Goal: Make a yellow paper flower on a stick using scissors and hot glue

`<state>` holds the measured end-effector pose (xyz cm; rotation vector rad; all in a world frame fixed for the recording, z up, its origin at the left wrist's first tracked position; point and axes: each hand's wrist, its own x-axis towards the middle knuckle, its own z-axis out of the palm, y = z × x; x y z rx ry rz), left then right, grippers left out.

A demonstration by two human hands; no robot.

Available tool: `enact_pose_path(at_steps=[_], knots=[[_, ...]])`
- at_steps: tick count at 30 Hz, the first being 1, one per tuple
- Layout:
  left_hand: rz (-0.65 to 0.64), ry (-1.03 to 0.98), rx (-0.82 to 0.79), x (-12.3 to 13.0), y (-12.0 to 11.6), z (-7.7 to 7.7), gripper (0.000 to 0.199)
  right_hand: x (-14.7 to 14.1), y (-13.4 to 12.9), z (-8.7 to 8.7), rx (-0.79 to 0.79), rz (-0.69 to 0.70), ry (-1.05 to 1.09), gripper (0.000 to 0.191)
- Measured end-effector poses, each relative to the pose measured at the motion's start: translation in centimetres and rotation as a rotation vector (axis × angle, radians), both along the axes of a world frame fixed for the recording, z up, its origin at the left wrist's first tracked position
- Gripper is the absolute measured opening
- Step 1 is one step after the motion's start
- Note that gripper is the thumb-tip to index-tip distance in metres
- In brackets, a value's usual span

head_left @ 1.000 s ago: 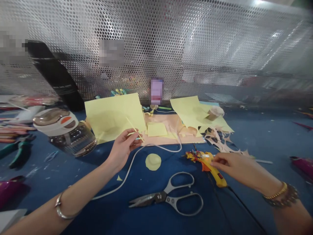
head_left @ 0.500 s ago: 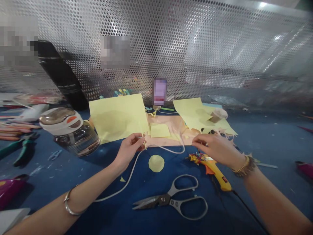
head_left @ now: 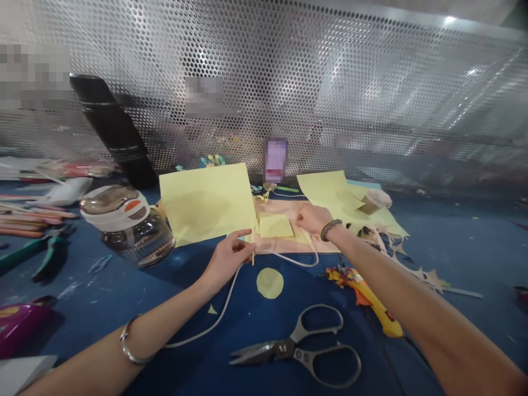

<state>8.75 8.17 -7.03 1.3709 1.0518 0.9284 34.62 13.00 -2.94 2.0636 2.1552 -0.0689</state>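
My left hand (head_left: 231, 256) pinches a thin pale yellow stick (head_left: 253, 247) upright between thumb and fingers. Over a pinkish board (head_left: 325, 245), my right hand (head_left: 311, 219) has its fingers drawn together, just right of a small stack of yellow paper squares (head_left: 275, 226); whatever is in those fingertips is hidden. A round yellow paper disc (head_left: 270, 283) lies on the blue table in front of the board. Nearer me rest metal scissors (head_left: 289, 347) with their blades pointing left. A yellow hot glue gun (head_left: 373, 300) lies below my right forearm.
Large yellow sheets stand left (head_left: 208, 203) and right (head_left: 325, 190) of the board. A glass jar (head_left: 136, 231) and green-handled pliers (head_left: 51, 256) are at left. A white cable (head_left: 225, 311) curves across the table. A phone (head_left: 275, 159) stands against the perforated metal screen (head_left: 264, 66).
My right hand has moved left and away from me, from above the glue gun to beside the paper squares. My left hand keeps the stick, now held more upright.
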Motion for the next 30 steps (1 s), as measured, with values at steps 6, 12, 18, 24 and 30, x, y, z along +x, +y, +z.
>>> enact_pose_path(at_steps=[6, 12, 18, 24, 30], knots=[[-0.011, 0.015, 0.011, 0.0, -0.1, 0.0, 0.048, 0.1, 0.2, -0.3, 0.015, -0.052, 0.016, 0.026], [-0.019, 0.030, 0.044, 0.0, 0.0, 0.1, 0.046, 0.5, -0.4, 0.7, 0.110, -0.137, 0.128, 0.023], [-0.044, 0.096, 0.073, 0.2, -0.1, 1.1, 0.047, 0.8, -1.4, 2.0, 0.253, -0.178, 0.399, 0.021], [-0.147, 0.212, 0.124, 0.7, 1.8, 2.1, 0.044, 0.6, -3.5, 2.1, 0.317, -0.141, 0.806, 0.016], [-0.141, 0.282, 0.212, 1.5, 5.0, 3.2, 0.024, -0.3, -6.2, 2.3, 0.349, -0.118, 1.119, 0.021]])
